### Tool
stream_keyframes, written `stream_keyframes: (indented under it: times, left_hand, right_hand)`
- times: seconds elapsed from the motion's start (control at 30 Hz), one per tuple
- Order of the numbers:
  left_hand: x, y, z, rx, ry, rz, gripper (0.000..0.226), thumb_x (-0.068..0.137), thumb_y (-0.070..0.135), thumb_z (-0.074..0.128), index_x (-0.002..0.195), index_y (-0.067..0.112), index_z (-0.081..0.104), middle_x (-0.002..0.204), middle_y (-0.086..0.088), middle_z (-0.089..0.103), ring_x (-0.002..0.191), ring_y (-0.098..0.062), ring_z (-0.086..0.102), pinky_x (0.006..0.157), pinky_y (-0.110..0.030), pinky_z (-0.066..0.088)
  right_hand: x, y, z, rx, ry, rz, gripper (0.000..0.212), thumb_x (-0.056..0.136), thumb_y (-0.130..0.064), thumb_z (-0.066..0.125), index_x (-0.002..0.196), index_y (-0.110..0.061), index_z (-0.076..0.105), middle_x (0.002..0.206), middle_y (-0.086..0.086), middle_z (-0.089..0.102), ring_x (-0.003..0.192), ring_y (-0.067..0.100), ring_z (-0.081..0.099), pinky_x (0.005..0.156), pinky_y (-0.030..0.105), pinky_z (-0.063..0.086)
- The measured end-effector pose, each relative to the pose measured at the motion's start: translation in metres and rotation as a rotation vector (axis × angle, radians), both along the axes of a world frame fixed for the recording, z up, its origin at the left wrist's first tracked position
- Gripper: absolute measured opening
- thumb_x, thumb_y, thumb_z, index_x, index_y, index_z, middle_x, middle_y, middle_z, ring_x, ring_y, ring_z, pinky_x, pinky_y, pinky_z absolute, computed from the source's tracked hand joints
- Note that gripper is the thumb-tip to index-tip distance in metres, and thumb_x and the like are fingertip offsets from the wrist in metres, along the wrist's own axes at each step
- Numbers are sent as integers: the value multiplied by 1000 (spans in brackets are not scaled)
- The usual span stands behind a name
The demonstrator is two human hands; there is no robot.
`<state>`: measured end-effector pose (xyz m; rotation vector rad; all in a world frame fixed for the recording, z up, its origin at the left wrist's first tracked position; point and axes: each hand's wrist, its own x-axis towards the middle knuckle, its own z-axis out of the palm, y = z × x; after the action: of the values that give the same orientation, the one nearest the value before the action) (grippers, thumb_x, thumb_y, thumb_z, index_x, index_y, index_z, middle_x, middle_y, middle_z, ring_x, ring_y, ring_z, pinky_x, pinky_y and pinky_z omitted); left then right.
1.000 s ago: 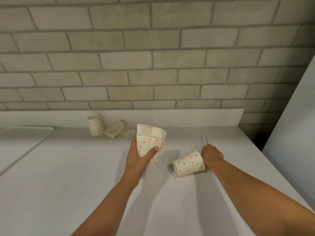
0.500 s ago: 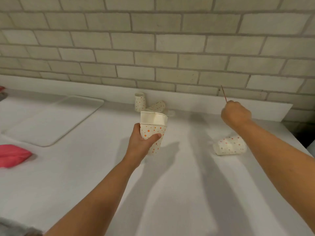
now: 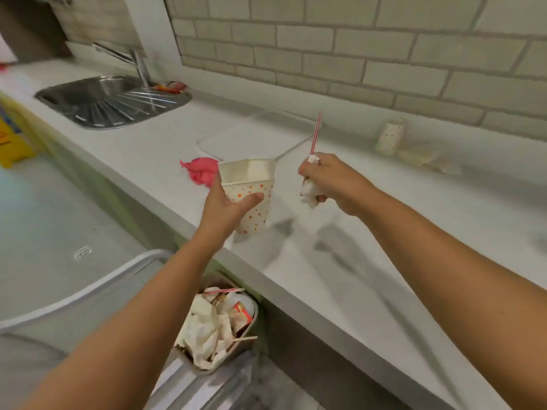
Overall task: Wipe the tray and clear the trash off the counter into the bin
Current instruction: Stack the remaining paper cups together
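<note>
My left hand [image 3: 229, 207] grips a stack of orange-dotted paper cups [image 3: 251, 192] over the counter's front edge. My right hand [image 3: 333, 183] is closed on a red-striped straw [image 3: 315, 133] and a crumpled white napkin [image 3: 309, 190], just right of the cups. Below, against the counter front, stands the bin [image 3: 251, 327], filled with paper trash. The white tray [image 3: 251, 137] lies flat on the counter behind my hands. A pink cloth [image 3: 201, 170] lies at the tray's near corner. Another dotted cup [image 3: 390, 136] stands by the wall with crumpled paper [image 3: 426, 156] beside it.
A steel sink [image 3: 112, 99] with a tap [image 3: 139, 62] is set into the counter at the far left, a red wrapper [image 3: 171, 85] behind it. A yellow object [image 3: 11, 137] stands at the left edge. The white counter [image 3: 370, 261] runs to the right.
The view has swung left and down, so the sink and the bin now show. Both hands have come toward the counter's front edge, above the bin, still holding the cups and the straw.
</note>
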<state>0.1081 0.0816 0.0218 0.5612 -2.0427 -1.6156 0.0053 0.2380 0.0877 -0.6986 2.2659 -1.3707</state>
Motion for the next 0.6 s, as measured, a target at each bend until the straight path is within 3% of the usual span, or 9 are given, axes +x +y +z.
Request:
stream_keyframes:
  times: [0.1, 0.2, 0.33, 0.43, 0.53, 0.6]
  left_hand:
    - [44, -36, -18, 5, -39, 157, 73, 52, 44, 73, 119, 28, 46, 115, 0, 63, 106, -19, 61, 90, -44, 52]
    - [84, -62, -47, 41, -96, 250, 71, 49, 42, 76, 113, 29, 47, 113, -2, 63, 105, -22, 61, 90, -50, 51]
    - [130, -76, -94, 85, -211, 281, 70, 57, 31, 83, 115, 26, 45, 114, -3, 61, 106, -23, 60, 90, -48, 52]
    - [152, -86, -125, 98, -290, 286, 75, 54, 41, 83, 118, 22, 49, 112, -2, 64, 103, -22, 62, 87, -48, 54]
    - [166, -88, -142, 108, -321, 273, 63, 63, 26, 84, 115, 23, 49, 108, 0, 63, 101, -21, 61, 84, -40, 55]
    - [172, -88, -150, 129, -332, 259, 70, 53, 35, 85, 114, 25, 51, 108, 2, 64, 101, -19, 61, 82, -38, 55]
  right_hand:
    - [41, -46, -24, -15, -92, 151, 10, 93, -7, 39, 94, -6, 49, 68, 6, 52, 49, 13, 52, 41, 17, 36]
    - [74, -84, -62, 16, -147, 268, 11, 95, -11, 40, 96, -6, 50, 75, 4, 52, 61, 17, 51, 47, 22, 38]
    - [101, -118, -130, 205, -24, 379, 25, 95, -16, 42, 98, 5, 56, 88, 13, 56, 80, 23, 52, 65, 30, 40]
    - [112, -131, -179, 383, 40, 434, 25, 96, -14, 42, 97, 3, 59, 84, 15, 57, 77, 26, 53, 64, 30, 36]
    - [118, -135, -208, 502, 101, 438, 28, 96, -12, 44, 118, 3, 56, 109, 20, 61, 96, 32, 59, 70, 32, 41]
    - [117, -136, -226, 606, 110, 434, 30, 95, -12, 45, 121, 1, 55, 120, 19, 59, 109, 34, 57, 82, 35, 46]
